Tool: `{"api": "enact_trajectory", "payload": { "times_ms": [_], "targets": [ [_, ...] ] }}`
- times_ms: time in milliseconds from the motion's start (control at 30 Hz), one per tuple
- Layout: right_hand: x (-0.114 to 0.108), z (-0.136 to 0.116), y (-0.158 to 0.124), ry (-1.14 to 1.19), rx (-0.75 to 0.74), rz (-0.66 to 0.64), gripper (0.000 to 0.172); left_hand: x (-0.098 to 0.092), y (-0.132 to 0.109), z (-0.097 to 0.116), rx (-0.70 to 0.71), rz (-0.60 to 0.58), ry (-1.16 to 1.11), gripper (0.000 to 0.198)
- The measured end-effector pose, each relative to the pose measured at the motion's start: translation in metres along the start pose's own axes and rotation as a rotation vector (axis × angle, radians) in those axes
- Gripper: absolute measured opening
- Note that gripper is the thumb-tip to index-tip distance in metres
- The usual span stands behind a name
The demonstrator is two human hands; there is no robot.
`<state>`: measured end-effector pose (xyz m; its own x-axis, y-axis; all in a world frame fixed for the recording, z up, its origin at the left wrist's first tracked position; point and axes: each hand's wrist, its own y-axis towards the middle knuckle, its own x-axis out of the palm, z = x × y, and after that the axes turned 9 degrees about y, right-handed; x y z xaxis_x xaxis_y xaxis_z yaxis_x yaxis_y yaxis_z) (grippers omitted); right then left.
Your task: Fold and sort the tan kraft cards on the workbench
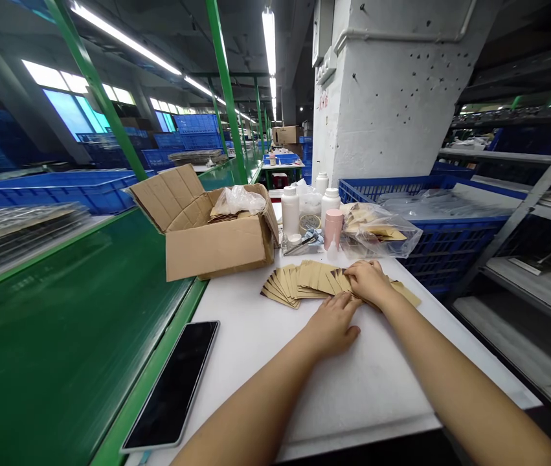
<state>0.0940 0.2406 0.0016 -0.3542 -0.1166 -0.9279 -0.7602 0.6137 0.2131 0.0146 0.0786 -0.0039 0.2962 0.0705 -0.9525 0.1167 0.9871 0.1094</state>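
Head view. The **left hand** (pixel 333 323) lies palm down at lower centre of the frame, with its fingers together and extended. Its **fingertips** (pixel 348 304) reach the near edge of a **fan of kraft paper packets** (pixel 304 281), and no clamp on the packets is visible. The **right hand** (pixel 368 283) lies palm down on the right part of the fan, fingers together and slightly curved over the packets. It presses on them from above, with no pinch visible. The fan lies on a **white worktable** (pixel 353 395) at centre frame, spreading from lower left to right.

A **smartphone** (pixel 171 385) lies face up at the table's left edge, well apart from the left hand. Beyond the fan stands an open **cardboard box** (pixel 214 249) holding a **clear plastic bag** (pixel 239 200). To its right are two **white plastic bottles** (pixel 291 210) (pixel 330 204) and a **pink bottle** (pixel 333 228). Just beside these lies a **clear bag of kraft packets** (pixel 377 232). A **blue plastic crate** (pixel 392 189) sits past the table's far right edge. A **green conveyor belt** (pixel 61 336) runs along the table's left side.
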Motion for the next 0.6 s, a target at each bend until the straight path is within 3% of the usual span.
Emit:
{"api": "enact_trajectory", "payload": {
  "times_ms": [200, 400, 467, 533, 600],
  "targets": [
    [0.002, 0.001, 0.002, 0.008, -0.035, 0.016, 0.028, 0.0, 0.0, 0.0, 0.009, 0.007, -0.001, 0.057],
    [-0.022, 0.054, 0.001, 0.256, 0.254, 0.475, 0.033, -0.001, -0.001, 0.0, 0.003, 0.01, -0.022, 0.058],
    [-0.029, 0.069, 0.0, 0.3, 0.358, 0.567, 0.031, -0.003, -0.001, 0.001, 0.003, 0.011, -0.026, 0.058],
    [-0.031, 0.077, -0.001, 0.328, 0.411, 0.562, 0.029, -0.005, -0.001, 0.002, 0.004, 0.02, -0.021, 0.057],
    [-0.029, 0.078, -0.001, 0.301, 0.398, 0.47, 0.026, -0.007, 0.0, 0.003, 0.007, 0.033, -0.014, 0.056]
  ]
}}
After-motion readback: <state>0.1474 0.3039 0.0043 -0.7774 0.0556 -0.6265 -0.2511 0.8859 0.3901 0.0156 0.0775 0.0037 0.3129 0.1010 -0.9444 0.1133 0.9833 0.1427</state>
